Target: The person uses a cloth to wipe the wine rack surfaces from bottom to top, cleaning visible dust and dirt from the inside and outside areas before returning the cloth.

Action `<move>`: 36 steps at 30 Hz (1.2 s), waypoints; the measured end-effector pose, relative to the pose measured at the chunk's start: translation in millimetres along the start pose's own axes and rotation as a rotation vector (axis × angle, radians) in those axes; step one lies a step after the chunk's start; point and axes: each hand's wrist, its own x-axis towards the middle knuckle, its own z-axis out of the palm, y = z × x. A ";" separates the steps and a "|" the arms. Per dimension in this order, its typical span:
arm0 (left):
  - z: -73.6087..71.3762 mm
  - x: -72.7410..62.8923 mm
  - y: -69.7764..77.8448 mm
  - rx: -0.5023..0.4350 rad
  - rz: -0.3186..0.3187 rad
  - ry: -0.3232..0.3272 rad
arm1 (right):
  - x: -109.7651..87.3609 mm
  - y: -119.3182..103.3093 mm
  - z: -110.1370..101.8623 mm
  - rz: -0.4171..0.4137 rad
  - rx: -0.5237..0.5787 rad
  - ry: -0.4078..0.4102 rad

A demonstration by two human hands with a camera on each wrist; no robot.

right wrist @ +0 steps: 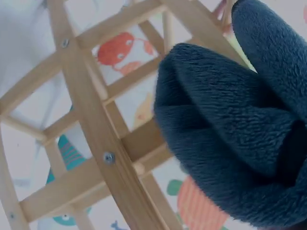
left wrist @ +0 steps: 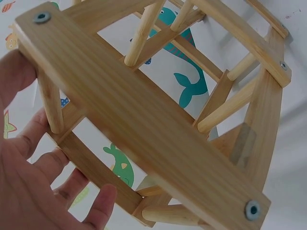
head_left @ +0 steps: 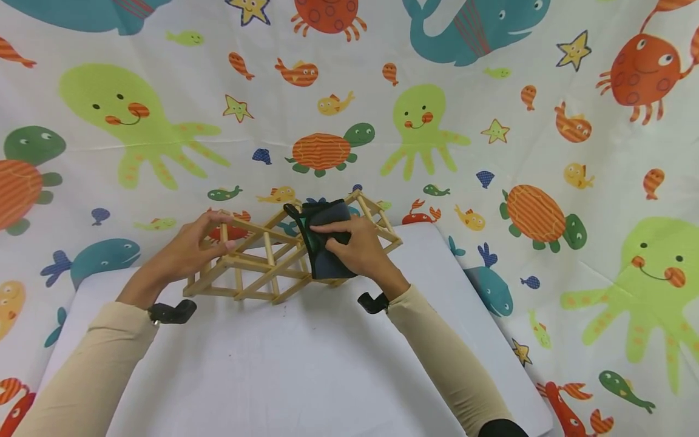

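Observation:
A folding rack of pale wooden slats and round dowels (left wrist: 124, 110) stands in a zigzag on the white table. At its left end my left hand (head_left: 188, 247) grips the frame, thumb on the near side and fingers reaching round a corner post. A dark blue-grey cloth (head_left: 329, 264) with a black edge and loop hangs over the rack's middle. My right hand (head_left: 361, 243) holds this cloth against the wood, thumb and index finger pinching it. The right wrist view shows the cloth (right wrist: 216, 129) bunched in thick folds beside a slat; it hides most of that hand.
The white tabletop (head_left: 262, 376) stretches in front of the rack. Directly behind the rack hangs a white curtain (head_left: 360, 73) printed with sea animals. Round metal screw heads (left wrist: 252, 210) show at the slat joints. Black wrist cameras (head_left: 173, 312) sit on both forearms.

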 end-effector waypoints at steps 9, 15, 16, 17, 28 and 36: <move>1.3 -0.3 1.6 0.004 -0.005 -0.004 | -15.5 12.5 7.6 0.185 -0.237 -0.040; 0.1 -1.0 3.1 0.025 -0.003 0.001 | -22.3 10.3 14.2 0.028 -0.048 0.086; -0.1 -1.0 2.6 0.027 0.003 0.005 | -22.0 9.1 16.4 0.000 0.002 0.087; -0.2 -1.0 1.8 0.027 0.007 0.007 | -21.7 8.0 18.5 -0.013 0.039 0.082; 1.3 -1.5 2.4 0.038 0.000 -0.002 | -44.7 23.5 8.0 0.159 -0.118 0.184; -2.0 -2.3 6.3 0.027 -0.017 -0.003 | -50.6 31.4 0.9 0.225 -0.012 0.522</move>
